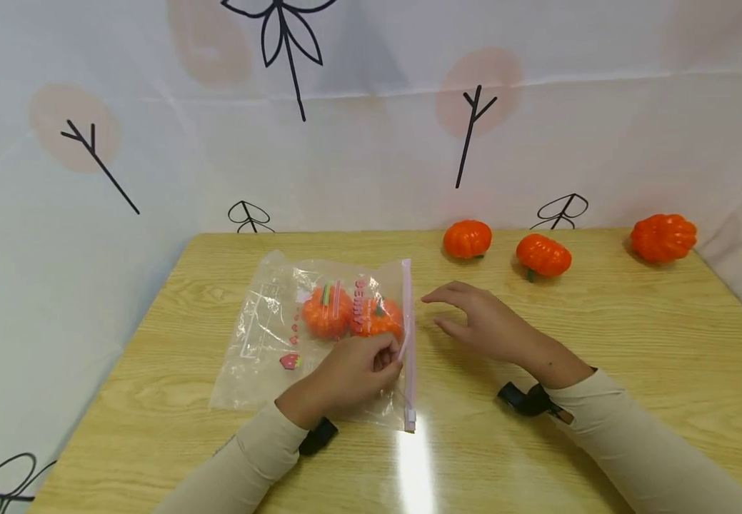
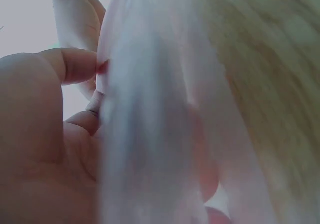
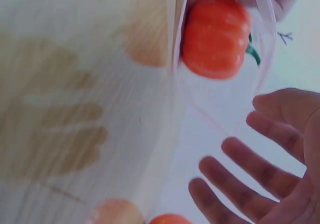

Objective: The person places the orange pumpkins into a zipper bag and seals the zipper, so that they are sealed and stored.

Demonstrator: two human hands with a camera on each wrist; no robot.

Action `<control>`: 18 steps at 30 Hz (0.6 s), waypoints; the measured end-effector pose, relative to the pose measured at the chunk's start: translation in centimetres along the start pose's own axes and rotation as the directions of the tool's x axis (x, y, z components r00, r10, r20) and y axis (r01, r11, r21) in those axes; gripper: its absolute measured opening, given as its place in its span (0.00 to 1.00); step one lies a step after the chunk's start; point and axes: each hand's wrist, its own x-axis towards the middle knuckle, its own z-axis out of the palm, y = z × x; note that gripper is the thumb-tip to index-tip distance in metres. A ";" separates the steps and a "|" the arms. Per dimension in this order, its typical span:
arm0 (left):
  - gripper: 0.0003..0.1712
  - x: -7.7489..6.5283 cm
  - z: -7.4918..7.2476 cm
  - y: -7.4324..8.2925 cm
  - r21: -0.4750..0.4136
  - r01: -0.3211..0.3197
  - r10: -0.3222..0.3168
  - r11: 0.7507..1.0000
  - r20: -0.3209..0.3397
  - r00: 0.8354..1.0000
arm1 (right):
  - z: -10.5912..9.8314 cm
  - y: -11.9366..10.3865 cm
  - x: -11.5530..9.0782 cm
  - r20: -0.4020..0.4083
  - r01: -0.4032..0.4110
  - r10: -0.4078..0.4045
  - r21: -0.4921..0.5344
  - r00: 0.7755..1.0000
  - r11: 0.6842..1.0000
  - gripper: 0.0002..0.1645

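Note:
A clear plastic zip bag [image 1: 258,343] with a pink closure strip [image 1: 409,314] lies on the table, its mouth facing right. Inside are two toy pumpkins, one orange pumpkin [image 1: 326,312] deeper in and another pumpkin [image 3: 215,36] near the mouth. My left hand [image 1: 353,368] pinches the bag's edge by the strip between thumb and fingers, lifting that edge so the mouth gapes. Just right of the mouth, my right hand [image 1: 489,323] holds nothing; its fingers [image 3: 255,166] are spread and apart from the bag. A white slider [image 1: 410,415] sits at the strip's near end.
Along the table's back edge stand three more orange pumpkins: the left pumpkin [image 1: 467,239], the middle pumpkin [image 1: 543,255] and the right pumpkin [image 1: 663,238]. A printed white cloth [image 1: 371,157] hangs right behind the wooden table [image 1: 634,335].

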 end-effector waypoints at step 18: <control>0.06 -0.2 0.8 -0.3 0.008 0.047 -0.047 0.999 0.024 0.999 | -3.5 3.5 -0.3 -0.192 -0.171 0.145 -0.128 0.971 0.977 0.26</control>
